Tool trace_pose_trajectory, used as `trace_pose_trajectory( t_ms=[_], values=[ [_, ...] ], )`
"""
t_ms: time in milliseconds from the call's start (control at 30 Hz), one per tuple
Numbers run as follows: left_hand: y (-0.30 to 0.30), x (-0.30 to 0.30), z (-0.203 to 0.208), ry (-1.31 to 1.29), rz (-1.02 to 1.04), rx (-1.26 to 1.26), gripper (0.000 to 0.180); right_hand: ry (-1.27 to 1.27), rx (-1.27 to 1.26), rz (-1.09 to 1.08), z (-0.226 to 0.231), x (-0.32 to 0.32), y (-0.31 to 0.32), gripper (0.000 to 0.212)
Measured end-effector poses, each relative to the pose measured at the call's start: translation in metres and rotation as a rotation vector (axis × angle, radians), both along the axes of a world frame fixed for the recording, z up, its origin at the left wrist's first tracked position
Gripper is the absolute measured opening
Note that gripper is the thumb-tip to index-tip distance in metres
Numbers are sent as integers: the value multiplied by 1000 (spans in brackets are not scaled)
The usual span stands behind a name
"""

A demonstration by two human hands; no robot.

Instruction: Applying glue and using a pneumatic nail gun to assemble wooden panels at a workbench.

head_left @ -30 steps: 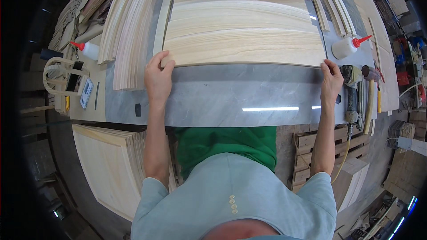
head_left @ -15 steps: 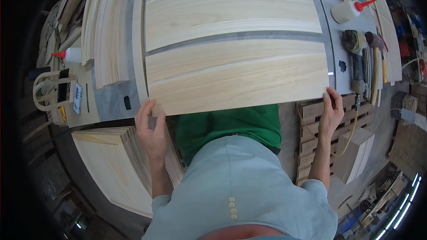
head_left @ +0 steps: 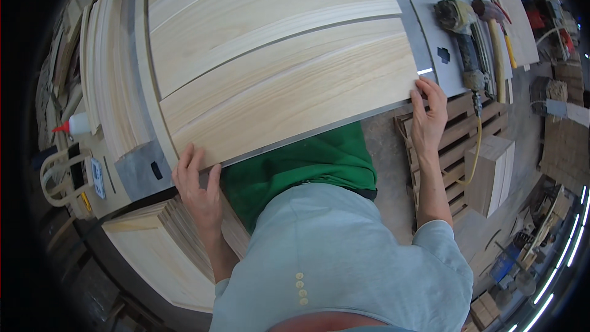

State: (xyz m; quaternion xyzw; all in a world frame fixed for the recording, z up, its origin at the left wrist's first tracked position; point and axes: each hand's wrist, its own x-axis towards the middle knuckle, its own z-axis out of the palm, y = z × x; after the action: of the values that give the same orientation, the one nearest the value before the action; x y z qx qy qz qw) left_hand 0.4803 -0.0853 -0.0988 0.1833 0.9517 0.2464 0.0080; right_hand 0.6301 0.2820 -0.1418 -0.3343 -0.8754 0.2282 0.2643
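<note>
At the left of the desk (head_left: 131,173), slats (head_left: 114,67) run away from the person. Next, the left hand (head_left: 200,190) touches the near left corner of the board (head_left: 295,83), fingers spread. This lies at the desk's near edge, long axis sideways and slanting, right end farther off. The right hand (head_left: 429,120), half curled, touches its near right corner; whether either grips, I cannot tell. Farther right lies a nail gun (head_left: 462,34).
</note>
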Motion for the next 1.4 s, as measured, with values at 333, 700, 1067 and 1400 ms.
trace_pose_trajectory(
  t_ms=[333, 700, 1067, 1400],
  values=[
    [-2, -2, 3, -28, -55, 32, 36, -109, 60, -130, 28, -29, 72, 26],
    [20, 5, 3, -110, -175, 240, 30, -478, 113, -107, 20, -40, 114, 30],
    [60, -11, 18, -31, -413, 404, 32, -302, -206, -1, 38, -36, 112, 22],
    [152, -30, 12, -533, -350, 858, 34, 197, -1011, 534, 66, -116, -57, 25]
  ],
)
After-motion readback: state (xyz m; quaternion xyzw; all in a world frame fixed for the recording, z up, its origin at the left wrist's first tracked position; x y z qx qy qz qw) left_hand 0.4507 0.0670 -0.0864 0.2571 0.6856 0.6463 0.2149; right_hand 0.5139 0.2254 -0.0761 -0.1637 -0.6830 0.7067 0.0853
